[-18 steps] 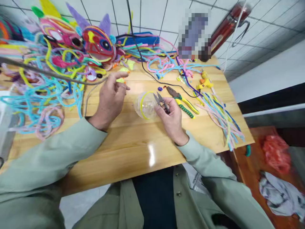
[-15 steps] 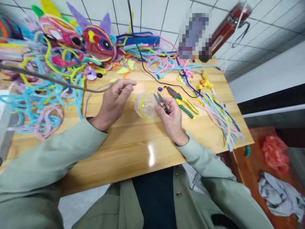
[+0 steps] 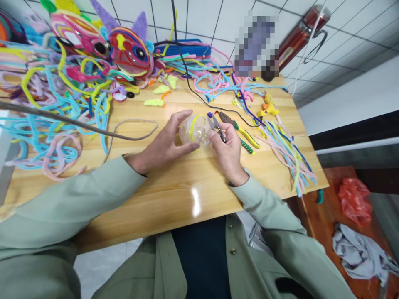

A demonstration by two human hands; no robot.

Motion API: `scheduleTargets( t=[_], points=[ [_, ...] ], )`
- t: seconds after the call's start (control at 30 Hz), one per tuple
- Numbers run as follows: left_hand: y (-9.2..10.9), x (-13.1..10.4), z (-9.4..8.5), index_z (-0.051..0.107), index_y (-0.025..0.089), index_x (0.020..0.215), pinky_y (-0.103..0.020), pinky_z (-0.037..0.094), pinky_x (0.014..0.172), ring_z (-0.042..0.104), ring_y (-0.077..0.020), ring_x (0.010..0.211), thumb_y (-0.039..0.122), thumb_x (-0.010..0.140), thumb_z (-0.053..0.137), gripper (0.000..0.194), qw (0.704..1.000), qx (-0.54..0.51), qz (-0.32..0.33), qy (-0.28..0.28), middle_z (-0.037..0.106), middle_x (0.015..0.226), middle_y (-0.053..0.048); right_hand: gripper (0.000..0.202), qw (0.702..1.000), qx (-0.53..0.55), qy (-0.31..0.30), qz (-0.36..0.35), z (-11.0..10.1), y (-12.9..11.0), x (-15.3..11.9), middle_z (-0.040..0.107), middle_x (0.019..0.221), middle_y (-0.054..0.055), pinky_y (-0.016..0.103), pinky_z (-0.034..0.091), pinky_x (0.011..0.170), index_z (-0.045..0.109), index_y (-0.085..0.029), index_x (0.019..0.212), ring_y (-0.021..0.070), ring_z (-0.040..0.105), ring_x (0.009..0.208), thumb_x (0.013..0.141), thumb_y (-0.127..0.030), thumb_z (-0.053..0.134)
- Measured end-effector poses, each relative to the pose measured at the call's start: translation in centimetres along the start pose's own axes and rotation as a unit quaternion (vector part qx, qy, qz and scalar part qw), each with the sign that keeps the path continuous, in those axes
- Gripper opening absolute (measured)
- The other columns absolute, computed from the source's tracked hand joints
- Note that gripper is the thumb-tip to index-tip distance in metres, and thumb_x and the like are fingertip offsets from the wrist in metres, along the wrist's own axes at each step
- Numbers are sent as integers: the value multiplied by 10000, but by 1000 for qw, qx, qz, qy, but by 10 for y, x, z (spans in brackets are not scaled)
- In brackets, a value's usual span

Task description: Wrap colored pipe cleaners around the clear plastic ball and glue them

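Observation:
A clear rounded plastic piece (image 3: 202, 133) with a yellow band (image 3: 193, 128) around it sits between the two hands. My left hand (image 3: 168, 143) curves around its left side, thumb and fingers spread apart at its edge. In my right hand (image 3: 229, 151), small scissors (image 3: 216, 126) are held with the blades pointing up and away. The right thumb is close to the clear piece's right side; whether it touches is hard to tell. Pliers with green and yellow handles (image 3: 246, 136) lie just right of my right hand.
Fuzzy craft stems (image 3: 62, 116) are heaped at the left, below two colourful masks (image 3: 131, 52). More stems (image 3: 288, 153) lie at the right, near a yellow glue gun (image 3: 268, 109). A red thermos (image 3: 294, 41) stands at the back. A dark cable (image 3: 193, 89) crosses the table.
My left hand has moved right and opened around the clear piece's left side. The scissors in my right hand have shifted slightly up and right.

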State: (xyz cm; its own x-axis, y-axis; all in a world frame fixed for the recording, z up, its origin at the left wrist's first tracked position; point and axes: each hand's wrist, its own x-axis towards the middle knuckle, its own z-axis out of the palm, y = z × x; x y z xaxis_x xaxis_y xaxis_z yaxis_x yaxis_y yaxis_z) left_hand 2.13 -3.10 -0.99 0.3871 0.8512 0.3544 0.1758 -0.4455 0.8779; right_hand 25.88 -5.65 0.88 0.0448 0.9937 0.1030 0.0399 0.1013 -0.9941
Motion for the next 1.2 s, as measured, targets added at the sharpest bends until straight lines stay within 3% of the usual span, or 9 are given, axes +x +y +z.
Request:
scheduleTargets(
  t=[0.1,0.2,0.4,0.6,0.67,0.8,0.93,1.1,1.2],
  points=[
    [-8,-1,5,481,246,1776,-627,468,1497,562,-447,1735,855,971,922,1101,999,47,21,-11,565,1810,-225,499,1000,5,2,9,-1,1,2,729,960,-25,323,618,778,662,-286,1171,177,735,860,984,-668,923],
    [-11,0,6,482,247,1766,-623,473,1489,572,-437,1715,828,1013,886,1033,996,84,41,-7,584,1787,-214,511,1000,4,6,4,-2,2,3,668,889,-52,292,553,677,650,-293,1164,151,655,764,984,-682,929],
    [-12,1,-3,444,243,1791,-622,479,1474,584,-430,1685,678,1057,867,952,981,171,76,57,593,1760,-205,585,999,40,-22,15,-9,-10,4,461,612,-128,273,298,520,606,-299,981,105,335,527,957,-780,938],
    [-4,-1,-7,412,274,1806,-676,486,1458,570,-429,1695,436,1097,808,828,976,189,106,-1,590,1770,-199,474,992,32,-96,71,-14,-27,2,496,521,-129,270,234,496,651,-269,882,83,316,464,958,-624,957],
    [-6,-1,-7,377,295,1827,-692,452,1478,527,-436,1734,476,1099,834,878,976,190,104,-13,554,1808,-196,441,990,36,-106,87,-14,-27,1,507,528,-128,262,235,501,660,-264,888,80,333,468,955,-584,957],
    [-14,0,-7,387,317,1814,-716,414,1493,510,-474,1737,747,1004,946,1074,981,179,71,1,553,1805,-197,441,989,57,-96,100,-15,-25,1,506,550,-129,249,232,502,650,-265,905,75,330,477,954,-575,960],
    [-13,-2,-7,375,288,1802,-666,488,1451,555,-467,1699,917,985,867,1143,992,125,16,32,524,1824,-206,481,989,72,-88,97,-13,-27,0,507,561,-130,248,222,490,646,-268,909,74,322,475,928,-616,977],
    [-10,-3,-6,564,296,1629,-570,664,1248,738,-414,1438,950,990,830,952,996,41,-59,45,727,1567,-130,489,984,98,-92,113,-10,-38,-2,497,550,-127,257,239,497,653,-259,878,70,328,476,896,-597,1006],
    [-19,1,-8,586,342,1606,-599,671,1216,725,-410,1451,901,1090,731,774,997,20,-53,51,752,1556,-81,509,982,109,-84,132,-13,-48,1,477,556,-122,260,232,494,633,-263,850,72,323,486,876,-595,1019]
  ],
)
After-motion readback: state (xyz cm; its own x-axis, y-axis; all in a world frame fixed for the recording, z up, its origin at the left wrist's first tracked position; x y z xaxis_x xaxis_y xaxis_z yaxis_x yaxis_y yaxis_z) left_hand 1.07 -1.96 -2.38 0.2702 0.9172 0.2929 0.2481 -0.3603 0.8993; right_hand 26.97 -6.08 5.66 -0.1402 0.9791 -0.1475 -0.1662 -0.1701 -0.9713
